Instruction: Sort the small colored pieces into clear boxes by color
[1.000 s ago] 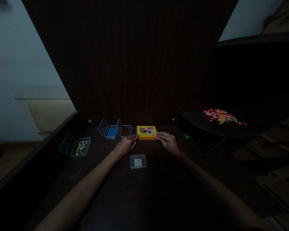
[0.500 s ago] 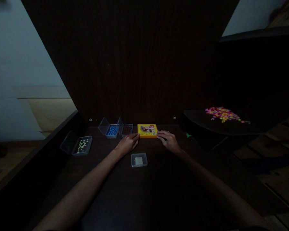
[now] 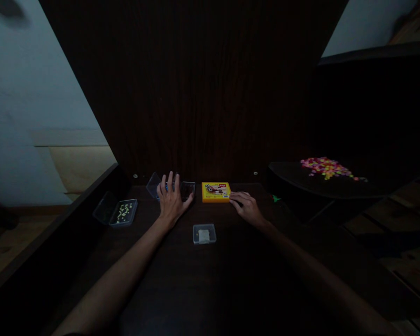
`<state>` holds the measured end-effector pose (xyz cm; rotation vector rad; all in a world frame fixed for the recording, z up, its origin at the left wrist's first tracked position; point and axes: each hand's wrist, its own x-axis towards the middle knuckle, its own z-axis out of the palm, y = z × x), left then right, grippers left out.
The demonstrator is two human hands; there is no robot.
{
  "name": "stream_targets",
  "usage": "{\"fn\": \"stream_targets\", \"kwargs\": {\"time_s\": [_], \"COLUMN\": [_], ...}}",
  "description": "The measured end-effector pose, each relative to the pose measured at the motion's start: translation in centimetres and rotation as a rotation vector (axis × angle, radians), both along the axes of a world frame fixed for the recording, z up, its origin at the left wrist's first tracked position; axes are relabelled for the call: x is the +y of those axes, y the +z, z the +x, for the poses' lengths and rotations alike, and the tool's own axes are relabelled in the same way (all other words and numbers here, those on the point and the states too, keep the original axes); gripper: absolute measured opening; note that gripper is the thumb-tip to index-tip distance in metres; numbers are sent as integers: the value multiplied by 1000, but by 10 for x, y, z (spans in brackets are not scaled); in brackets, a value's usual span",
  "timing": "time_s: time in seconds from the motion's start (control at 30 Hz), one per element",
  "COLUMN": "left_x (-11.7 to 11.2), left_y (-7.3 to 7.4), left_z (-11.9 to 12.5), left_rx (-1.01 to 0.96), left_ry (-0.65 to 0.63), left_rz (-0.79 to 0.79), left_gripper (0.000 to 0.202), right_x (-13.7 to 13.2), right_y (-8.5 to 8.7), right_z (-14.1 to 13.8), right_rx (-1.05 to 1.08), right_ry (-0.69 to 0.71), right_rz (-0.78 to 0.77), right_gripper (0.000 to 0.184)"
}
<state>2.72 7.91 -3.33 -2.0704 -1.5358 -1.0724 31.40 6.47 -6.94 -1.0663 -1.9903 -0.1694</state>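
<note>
A flat yellow box lies at the back of a dark wooden table. My right hand rests beside its right edge, fingers curled loosely and touching the box corner. My left hand is spread open over a clear case of blue pieces, covering most of it. Just right of that hand sits a clear case with dark brown pieces. A small closed clear case with pale pieces lies between my forearms.
An open clear case of pale yellow-green pieces sits at the table's left edge. A heap of pink and yellow pieces lies on a dark raised surface at the right. A tall dark wooden panel stands behind the table.
My left hand left the yellow box's left edge and moved left and back, opening over the case of blue pieces. My right hand stayed by the box.
</note>
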Motion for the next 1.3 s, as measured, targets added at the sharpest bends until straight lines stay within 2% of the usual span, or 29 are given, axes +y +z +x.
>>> {"fn": "stream_targets", "kwargs": {"time_s": [0.1,0.2,0.57,0.73,0.97,1.3], "left_x": [4,4,0,1,2,6], "left_y": [-3,-5,-4,-6,-7,-12], "left_z": [-1,1,4,5,4,5], "left_rx": [-28,-2,41,30,70,72], "left_ry": [5,-9,-68,-104,-195,-217], "left_rz": [-34,-48,-83,-102,-93,-136], "left_gripper": [90,94,87,85,85,82], "right_x": [-1,-1,-2,-1,1,0], "right_y": [1,2,2,-1,-3,-1], "right_z": [-2,-3,-4,-2,-2,-3], "right_rx": [-11,-13,-31,-89,-103,-99], "right_ry": [-16,-26,-48,-37,-25,-19], "right_rz": [1,6,3,-49,-63,-50], "right_gripper": [16,16,17,25,27,26]}}
